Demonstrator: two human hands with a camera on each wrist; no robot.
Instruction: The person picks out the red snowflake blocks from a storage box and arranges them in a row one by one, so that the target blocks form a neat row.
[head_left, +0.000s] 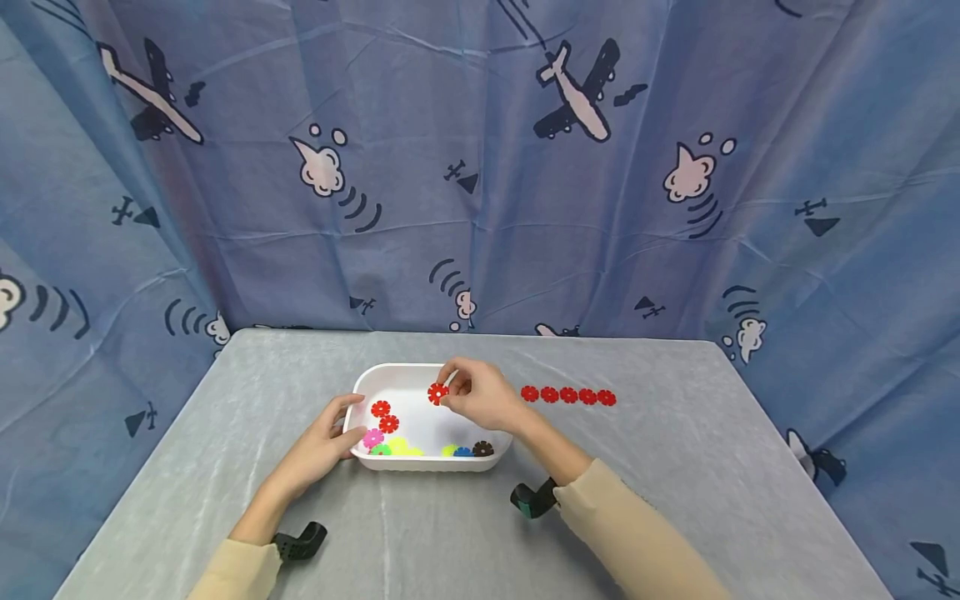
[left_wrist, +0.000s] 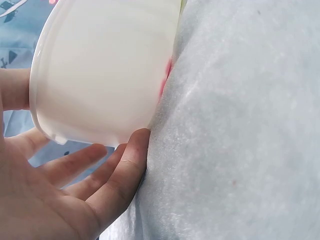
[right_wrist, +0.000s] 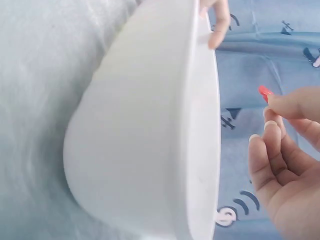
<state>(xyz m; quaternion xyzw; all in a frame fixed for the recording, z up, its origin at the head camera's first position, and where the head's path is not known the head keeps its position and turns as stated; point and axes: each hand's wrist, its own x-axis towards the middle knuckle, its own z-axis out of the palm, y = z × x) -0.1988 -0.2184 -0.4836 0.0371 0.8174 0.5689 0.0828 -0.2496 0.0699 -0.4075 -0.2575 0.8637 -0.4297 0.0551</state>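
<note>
Between thumb and forefinger, my right hand point(head_left: 483, 396) pinches a red notched plastic disc point(head_left: 438, 393) above the white plastic tray point(head_left: 420, 463). The right wrist view shows this disc point(right_wrist: 265, 93) edge-on, clear of the rim. My left hand point(head_left: 322, 446) holds the tray's left end, its thumb over the rim; in the left wrist view its fingers point(left_wrist: 122, 182) lie along the outer wall. Inside the tray are two red discs point(head_left: 385, 417), a pink disc point(head_left: 372, 437), a green one point(head_left: 381, 449), yellow ones point(head_left: 401, 447), a blue one point(head_left: 462, 452) and a dark brown one point(head_left: 483, 448).
Several red discs point(head_left: 567, 395) lie in a straight row right of the tray, on the grey cloth-covered table point(head_left: 675, 467). Behind the table hangs a blue curtain point(head_left: 420, 167) with airplane prints. A black wrist camera point(head_left: 534, 500) sits at each sleeve cuff.
</note>
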